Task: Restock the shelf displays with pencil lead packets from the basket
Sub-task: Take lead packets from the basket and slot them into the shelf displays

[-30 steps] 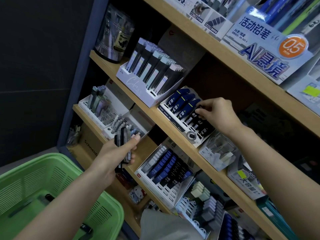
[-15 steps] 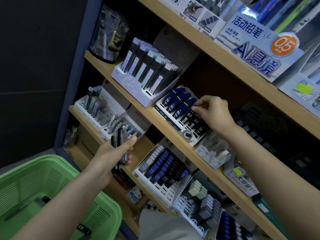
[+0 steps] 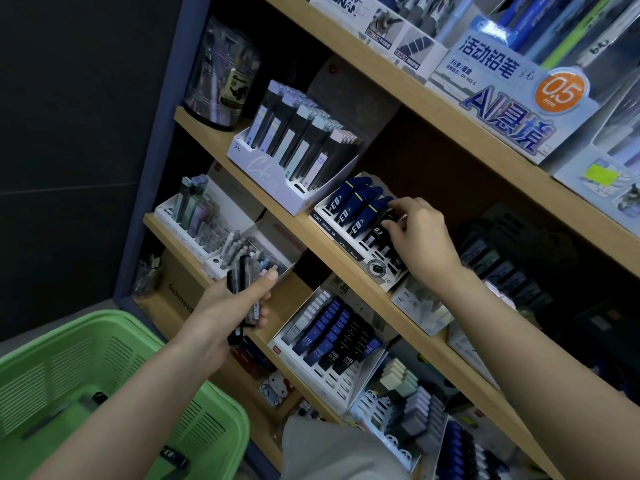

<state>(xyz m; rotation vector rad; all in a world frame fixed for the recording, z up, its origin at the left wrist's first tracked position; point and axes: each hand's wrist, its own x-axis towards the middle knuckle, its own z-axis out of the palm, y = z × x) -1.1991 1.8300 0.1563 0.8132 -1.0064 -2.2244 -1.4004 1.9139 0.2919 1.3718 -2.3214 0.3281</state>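
Note:
My left hand (image 3: 231, 308) grips a bundle of dark lead packets (image 3: 244, 291), held in front of the lower shelf. My right hand (image 3: 417, 233) reaches into the white display tray (image 3: 353, 252) on the middle shelf, its fingertips pinching a black lead packet (image 3: 390, 220) in the row beside three blue packets (image 3: 356, 211). The green basket (image 3: 114, 386) is at the lower left, with a dark packet (image 3: 175, 457) near its front and another one (image 3: 99, 397) on its floor.
A white tray of tall grey packets (image 3: 298, 150) stands left of the display tray. Below, a tray of blue and black HB packets (image 3: 332, 341) and eraser racks (image 3: 412, 407) fill the lower shelves. A boxed pencil display (image 3: 509, 98) sits on the top shelf.
My right hand has stayed at the black packets in the display tray, its fingers shifting slightly. My left hand with the bundle has barely moved; the camera has drifted a little.

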